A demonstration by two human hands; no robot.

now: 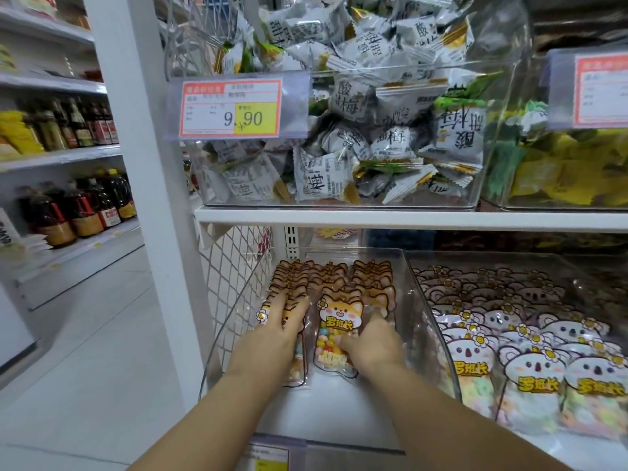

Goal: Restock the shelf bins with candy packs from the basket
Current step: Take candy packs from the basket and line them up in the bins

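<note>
shop aisle with a pale floor (85,334) runs off at nine o'clock, where dark sauce bottles (81,212) line the side shelves. at twelve o'clock an upper bin of white plum sweets (356,158) carries a price tag (231,108).

below it, on the lower shelf, sits the clear bin (421,300) you are working in, with its fox-faced candy packs (370,277) standing in three rows. your left hand (282,326) lies flat on the left row, at about seven o'clock in the bin, fingers straight and slightly spread, pressing the packs back. dead centre stands the front pack (334,331) of the middle row. your right hand (372,345), at five o'clock in the bin, has its thumb on that pack's face and its fingers curled past its right edge, so it reads as a pinch. at three o'clock the next bin holds koala packs (530,365).

you look to be seating and squaring a pack, so this is the placing step. the front of the bin has bare floor left, so more packs should fit. the basket is out of view, so next you will likely need to let go, reach back for it, and bring packs in upright, face forward.
</note>
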